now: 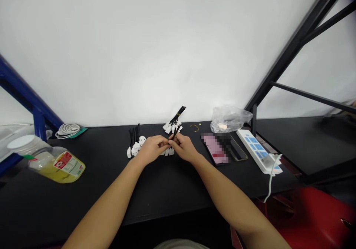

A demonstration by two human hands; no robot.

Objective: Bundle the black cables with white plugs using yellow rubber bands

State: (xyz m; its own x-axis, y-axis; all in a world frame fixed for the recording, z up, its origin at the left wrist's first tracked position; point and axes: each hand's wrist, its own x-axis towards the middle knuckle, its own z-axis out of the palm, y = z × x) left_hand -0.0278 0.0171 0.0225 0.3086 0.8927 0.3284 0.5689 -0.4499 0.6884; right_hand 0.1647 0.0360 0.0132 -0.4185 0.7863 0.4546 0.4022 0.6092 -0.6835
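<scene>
My left hand [152,148] and my right hand [183,147] meet over the middle of the black table. Their fingers are pinched together around a small bunch of black cables [176,131], whose ends stick up between them. White plugs [168,152] show just below the fingers, partly hidden by the hands. Left of my left hand lie several loose black cables [134,133] with white plugs [135,148]. Behind the hands, a bundle of black cables [178,115] with white ends is bound by a yellow tie [178,114].
A jar of yellow liquid [62,165] lies at left, near a coiled white cable [67,130]. On the right are a pink-screened phone [214,147], a second phone [238,148], a plastic bag [232,117] and a power strip [254,147]. A red chair [319,215] stands beyond the table.
</scene>
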